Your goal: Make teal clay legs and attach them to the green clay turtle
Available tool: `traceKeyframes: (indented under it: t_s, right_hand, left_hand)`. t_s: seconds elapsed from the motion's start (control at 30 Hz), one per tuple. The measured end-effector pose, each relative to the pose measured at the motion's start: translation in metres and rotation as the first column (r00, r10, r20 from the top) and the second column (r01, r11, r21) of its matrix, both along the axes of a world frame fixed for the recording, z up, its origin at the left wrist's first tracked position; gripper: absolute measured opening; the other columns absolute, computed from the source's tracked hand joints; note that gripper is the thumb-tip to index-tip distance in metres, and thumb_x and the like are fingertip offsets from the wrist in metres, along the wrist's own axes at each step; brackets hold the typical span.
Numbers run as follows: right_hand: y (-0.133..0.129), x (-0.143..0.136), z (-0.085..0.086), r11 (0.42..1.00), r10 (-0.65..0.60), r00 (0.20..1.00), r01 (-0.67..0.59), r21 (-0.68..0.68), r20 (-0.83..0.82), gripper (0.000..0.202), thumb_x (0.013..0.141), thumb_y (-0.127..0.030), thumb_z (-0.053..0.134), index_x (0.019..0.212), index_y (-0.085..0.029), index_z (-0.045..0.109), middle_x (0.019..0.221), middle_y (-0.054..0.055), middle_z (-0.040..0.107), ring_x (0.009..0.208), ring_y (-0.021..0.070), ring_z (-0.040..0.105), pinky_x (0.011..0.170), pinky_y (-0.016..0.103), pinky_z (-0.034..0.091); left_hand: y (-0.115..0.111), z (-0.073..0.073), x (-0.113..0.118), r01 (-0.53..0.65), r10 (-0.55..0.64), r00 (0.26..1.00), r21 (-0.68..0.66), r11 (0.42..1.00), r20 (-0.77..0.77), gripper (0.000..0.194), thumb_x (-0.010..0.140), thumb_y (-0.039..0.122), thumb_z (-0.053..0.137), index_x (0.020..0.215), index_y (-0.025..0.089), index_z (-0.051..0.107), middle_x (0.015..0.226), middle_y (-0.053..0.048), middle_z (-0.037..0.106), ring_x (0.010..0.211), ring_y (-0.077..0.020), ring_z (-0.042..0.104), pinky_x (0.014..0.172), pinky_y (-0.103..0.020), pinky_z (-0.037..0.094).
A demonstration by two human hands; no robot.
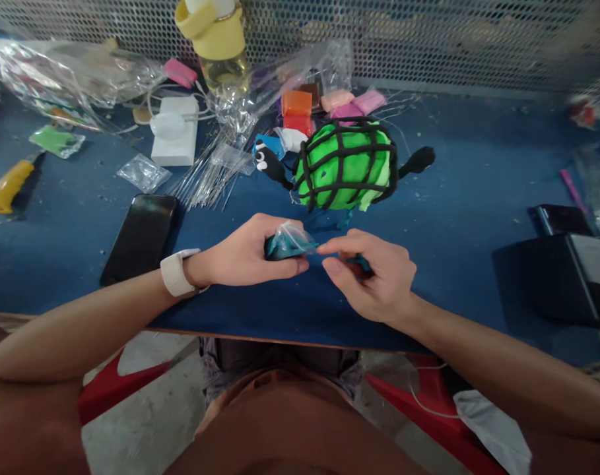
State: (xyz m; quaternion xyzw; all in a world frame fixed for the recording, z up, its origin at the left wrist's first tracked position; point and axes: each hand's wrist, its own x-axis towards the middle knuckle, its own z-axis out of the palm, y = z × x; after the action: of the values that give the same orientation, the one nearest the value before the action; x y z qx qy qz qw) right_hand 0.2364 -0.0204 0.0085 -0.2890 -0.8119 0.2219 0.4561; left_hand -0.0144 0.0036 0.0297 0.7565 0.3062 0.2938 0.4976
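Observation:
My left hand (250, 254) is closed around a small clear plastic bag (290, 239) with teal modelling clay in it. The bag's open end points toward my right hand (376, 274), whose index fingertip meets a thin teal strand at its mouth. The other right fingers curl over a bit of teal clay (362, 262), mostly hidden by the hand. Just beyond both hands lies a turtle-like clay figure (346, 165), with a bright green shell crossed by black strips, a black head with white eyes and a black limb on the right.
A phone (140, 237) lies beside my left wrist. Farther back are thin wires (208, 175), a white device (175, 132), a yellow-topped bottle (220, 53) and clay packs (296, 103). A yellow cutter (11, 187) is far left, a dark box (552, 277) right.

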Motion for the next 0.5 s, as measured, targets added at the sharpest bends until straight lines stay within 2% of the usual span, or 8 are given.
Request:
traceKeyframes:
  t_s: [0.13,0.37,0.5]
  right_hand:
    - [0.0002,-0.0015,-0.0018,1.000,-0.004,1.000,0.004,0.008,-0.002,0.010,0.108,-0.026,0.077,0.118,-0.025,0.079,0.079,-0.005,0.069,0.052,0.0088,0.049,0.053,0.025,0.044]
    - [0.0006,-0.0009,-0.0084,0.993,0.030,0.998,-0.036,0.109,0.057,0.016,0.108,-0.023,0.078,0.124,-0.024,0.080,0.085,-0.003,0.076,0.055,0.0094,0.052,0.056,0.025,0.047]
    - [0.0004,-0.0001,-0.0088,0.996,0.047,0.989,-0.057,0.069,0.140,0.022,0.109,-0.024,0.076,0.130,-0.026,0.079,0.089,-0.003,0.078,0.056,0.0095,0.054,0.057,0.024,0.049]
  left_hand:
    - [0.0001,0.0007,-0.0002,0.032,-0.032,0.999,-0.018,0.999,-0.004,0.017,0.094,0.024,0.081,0.084,0.019,0.068,0.073,0.003,0.068,0.067,-0.0113,0.058,0.067,-0.024,0.048]
    - [0.0011,-0.0009,0.0005,0.040,-0.040,0.999,0.006,0.999,0.008,0.011,0.093,0.018,0.079,0.086,0.019,0.070,0.073,0.004,0.067,0.067,-0.0109,0.057,0.067,-0.024,0.047]
    - [0.0016,-0.0011,0.0014,0.046,-0.046,0.999,-0.001,0.999,-0.007,0.010,0.091,0.018,0.077,0.083,0.018,0.070,0.073,0.004,0.066,0.067,-0.0107,0.057,0.066,-0.024,0.046]
